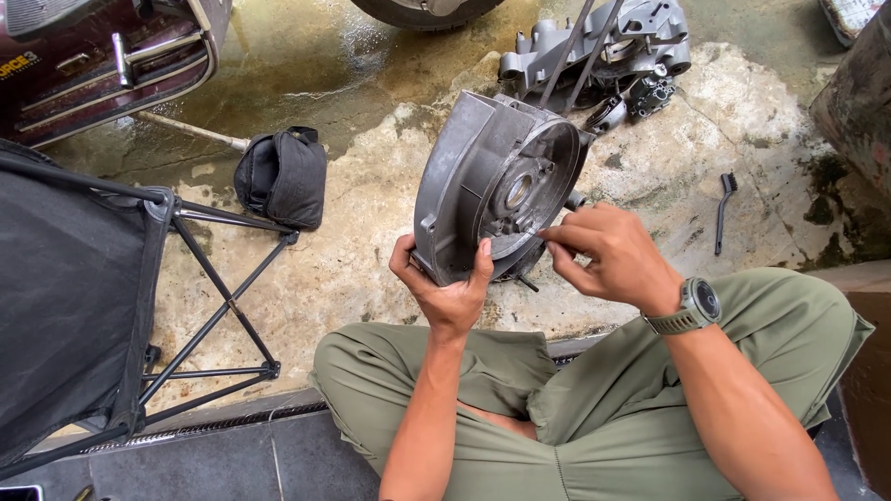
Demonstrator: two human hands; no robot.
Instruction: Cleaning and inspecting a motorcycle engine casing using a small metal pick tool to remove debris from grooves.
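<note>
My left hand (445, 288) clamps the lower rim of the grey engine casing (497, 181), held upright above my knees — my right hand (608, 255), fingers pinched narrow on something too small to tell, works at its inner edge — cleaning or picking step, I judge, needing fine, steady pressure next.

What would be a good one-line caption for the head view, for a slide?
Seated person's left hand holds a grey metal engine casing upright while the right hand pinches at its rim.
</note>
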